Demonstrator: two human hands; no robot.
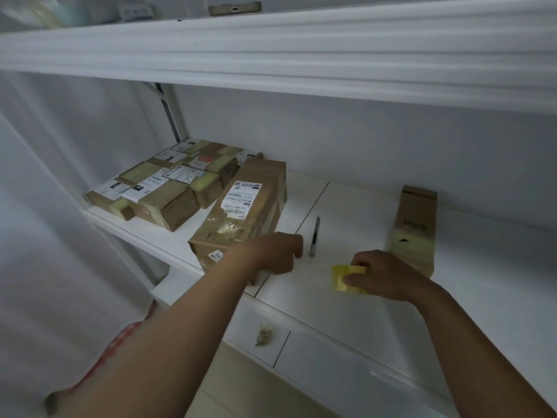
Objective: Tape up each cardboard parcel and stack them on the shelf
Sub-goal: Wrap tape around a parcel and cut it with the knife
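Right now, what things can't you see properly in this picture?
- Yellow tape: partly hidden by the right hand, head view.
- Long parcel: near corner hidden by the left hand.
- Parcel labels: print too small.
- Top shelf things: cut off, blurred.

Top shelf items (132, 10) blurred, cut off; right hand (388, 276) hides part of yellow tape (339, 277).

Right hand (388, 276) gripped yellow tape roll (346, 279) on shelf (346, 300); left hand (271, 251) rested against long parcel (241, 212), fingers curled.
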